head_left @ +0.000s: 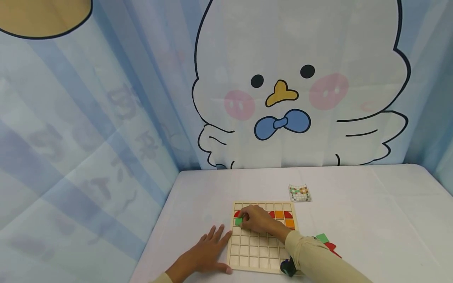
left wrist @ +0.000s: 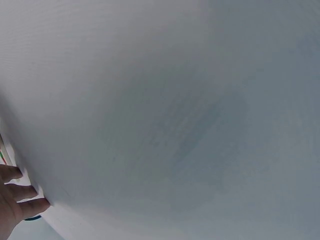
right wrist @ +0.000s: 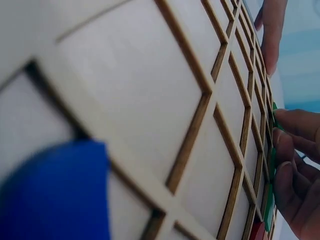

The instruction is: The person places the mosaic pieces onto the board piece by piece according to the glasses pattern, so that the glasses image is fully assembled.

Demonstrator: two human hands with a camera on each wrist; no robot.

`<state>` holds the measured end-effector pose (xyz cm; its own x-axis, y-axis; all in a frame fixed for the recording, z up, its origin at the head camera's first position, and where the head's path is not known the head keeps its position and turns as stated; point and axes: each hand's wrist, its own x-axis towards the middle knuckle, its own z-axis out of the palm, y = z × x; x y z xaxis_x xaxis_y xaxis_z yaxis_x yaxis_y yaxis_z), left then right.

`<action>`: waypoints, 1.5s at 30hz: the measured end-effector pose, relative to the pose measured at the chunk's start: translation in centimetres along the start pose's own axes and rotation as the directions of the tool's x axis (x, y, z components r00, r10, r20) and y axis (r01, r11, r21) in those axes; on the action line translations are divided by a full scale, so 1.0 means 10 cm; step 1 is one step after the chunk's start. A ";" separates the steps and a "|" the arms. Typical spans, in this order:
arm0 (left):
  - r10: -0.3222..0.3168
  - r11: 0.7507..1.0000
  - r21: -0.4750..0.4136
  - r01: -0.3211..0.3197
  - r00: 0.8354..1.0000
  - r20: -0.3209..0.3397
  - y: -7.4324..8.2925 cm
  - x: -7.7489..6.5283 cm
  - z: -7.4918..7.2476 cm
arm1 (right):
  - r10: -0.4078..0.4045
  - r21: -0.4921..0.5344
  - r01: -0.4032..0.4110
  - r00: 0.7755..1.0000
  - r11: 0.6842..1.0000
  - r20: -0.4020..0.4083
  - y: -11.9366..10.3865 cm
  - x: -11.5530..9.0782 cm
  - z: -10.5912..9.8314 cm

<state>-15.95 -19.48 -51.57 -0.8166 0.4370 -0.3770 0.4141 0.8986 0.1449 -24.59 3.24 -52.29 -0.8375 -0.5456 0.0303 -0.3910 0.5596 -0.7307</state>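
A wooden grid board [head_left: 249, 251] lies on the table with red, orange and green pieces in its far rows. My right hand [head_left: 257, 218] reaches over the board's upper left. Its curled fingers pinch a small green piece [head_left: 238, 221] at the grid, just below a red rounded piece [head_left: 237, 214]. In the right wrist view the fingertips meet green [right wrist: 278, 120] at the board's far side. My left hand [head_left: 211, 251] rests spread beside the board's left edge, fingertips close to the frame. Part of the board's middle is hidden by the right hand and sleeve.
A small pattern card [head_left: 300, 193] lies beyond the board's far right corner. Loose green [head_left: 322, 237] and red [head_left: 330, 246] pieces lie right of the board, partly behind the sleeve. A dark object [head_left: 288, 267] sits below the right wrist. Patterned curtains surround the table.
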 end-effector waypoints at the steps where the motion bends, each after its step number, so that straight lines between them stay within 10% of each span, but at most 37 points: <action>1: 0.002 1.000 -0.001 -0.002 1.000 -0.002 0.00 -0.01 0.00 | 0.000 -0.004 0.000 1.000 1.000 -0.001 0.00 0.01 0.01; 45: 0.054 0.998 -0.015 -0.055 0.998 -0.031 -0.03 -0.02 0.00 | -0.012 -0.076 0.009 0.999 0.997 -0.047 -0.05 0.09 0.06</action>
<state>-15.89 -19.88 -51.56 -0.8050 0.4863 -0.3400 0.4523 0.8738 0.1788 -24.92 2.11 -52.27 -0.8497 -0.5224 0.0711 -0.4258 0.6005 -0.6768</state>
